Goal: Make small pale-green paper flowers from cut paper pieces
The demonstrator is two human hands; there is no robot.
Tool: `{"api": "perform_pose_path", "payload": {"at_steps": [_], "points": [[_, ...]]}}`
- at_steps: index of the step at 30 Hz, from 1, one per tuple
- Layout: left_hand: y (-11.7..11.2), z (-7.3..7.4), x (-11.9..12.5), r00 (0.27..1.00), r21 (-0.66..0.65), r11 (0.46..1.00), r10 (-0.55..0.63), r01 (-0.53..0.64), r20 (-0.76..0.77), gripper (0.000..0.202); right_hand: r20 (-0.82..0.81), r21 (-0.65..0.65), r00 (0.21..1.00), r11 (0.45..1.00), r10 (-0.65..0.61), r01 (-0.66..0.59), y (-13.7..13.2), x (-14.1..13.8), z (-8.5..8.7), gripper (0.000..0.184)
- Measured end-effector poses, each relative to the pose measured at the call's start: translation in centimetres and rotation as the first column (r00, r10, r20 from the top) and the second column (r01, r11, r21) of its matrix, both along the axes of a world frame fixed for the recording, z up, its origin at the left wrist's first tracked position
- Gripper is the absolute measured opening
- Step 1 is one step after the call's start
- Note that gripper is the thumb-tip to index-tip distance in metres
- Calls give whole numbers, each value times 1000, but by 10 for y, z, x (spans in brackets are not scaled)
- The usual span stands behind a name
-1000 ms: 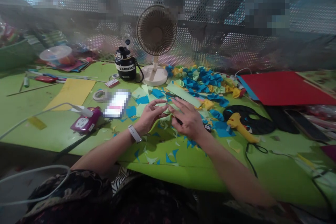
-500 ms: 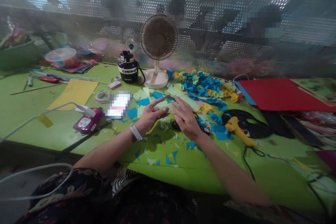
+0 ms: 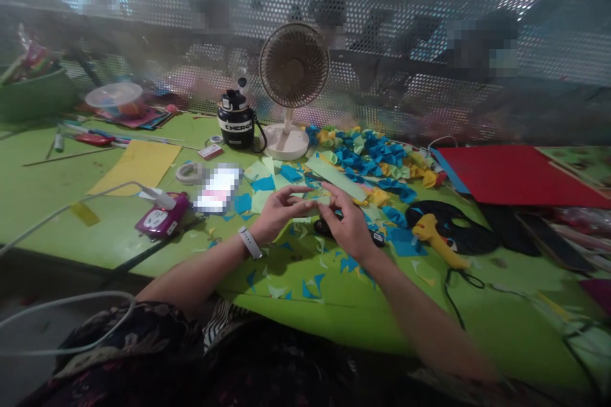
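Observation:
My left hand [image 3: 281,213], with a white watch band [image 3: 250,242] on its wrist, and my right hand [image 3: 348,229] meet above the green table. Both pinch a small pale green paper piece [image 3: 312,207] between their fingers. Just beyond lies a long pale green paper strip [image 3: 334,178]. Scattered blue and pale green paper scraps [image 3: 260,184] lie left of my hands. Under my right hand is a dark tool with black handles [image 3: 324,227], possibly scissors, partly hidden. A heap of folded blue, green and yellow paper pieces [image 3: 372,156] lies farther back.
A yellow hot glue gun [image 3: 432,235] rests on a black shape [image 3: 458,229] at right, beside a red sheet [image 3: 515,175]. A fan [image 3: 293,67], black bottle [image 3: 236,121], tape roll [image 3: 188,173], blurred phone [image 3: 218,189] and yellow sheet [image 3: 138,165] stand beyond. Perforated mesh backs the table.
My hands have drawn together. My left fingers, spread a moment ago, now close with my right fingers on the small pale green piece. The view has shifted slightly.

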State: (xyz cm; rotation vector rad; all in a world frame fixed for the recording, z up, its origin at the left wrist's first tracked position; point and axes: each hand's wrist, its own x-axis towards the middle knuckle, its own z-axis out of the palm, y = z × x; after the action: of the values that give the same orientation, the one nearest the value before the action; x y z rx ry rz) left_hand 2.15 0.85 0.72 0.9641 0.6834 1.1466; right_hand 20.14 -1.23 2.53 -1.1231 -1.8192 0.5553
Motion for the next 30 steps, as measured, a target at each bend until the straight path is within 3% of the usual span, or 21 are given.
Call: {"api": "perform_pose_path", "payload": {"at_steps": [6, 10, 15, 20, 24, 30], "points": [[3, 0, -3, 997, 72, 996, 61, -57, -56, 42, -94, -102, 994, 993, 57, -67, -3, -1, 0, 38], [1, 8, -7, 998, 93, 995, 40, -34, -58, 38, -322, -232, 947, 969, 3, -82, 3, 1, -2, 35], [1, 8, -9, 995, 253, 967, 17, 7, -95, 34, -489, -356, 869, 927, -72, -123, 9, 2, -2, 35], [5, -2, -8, 984, 299, 954, 45, 8, -170, 33, -498, -358, 865, 925, -71, -131, 7, -1, 0, 35], [6, -3, -7, 950, 371, 927, 158, -49, -271, 28, -461, -343, 886, 930, -45, -132, 5, -2, 3, 35], [3, 1, -6, 919, 497, 856, 299, -140, -256, 16, -221, -261, 975, 964, -12, -47, -1, -3, 2, 34]]}}
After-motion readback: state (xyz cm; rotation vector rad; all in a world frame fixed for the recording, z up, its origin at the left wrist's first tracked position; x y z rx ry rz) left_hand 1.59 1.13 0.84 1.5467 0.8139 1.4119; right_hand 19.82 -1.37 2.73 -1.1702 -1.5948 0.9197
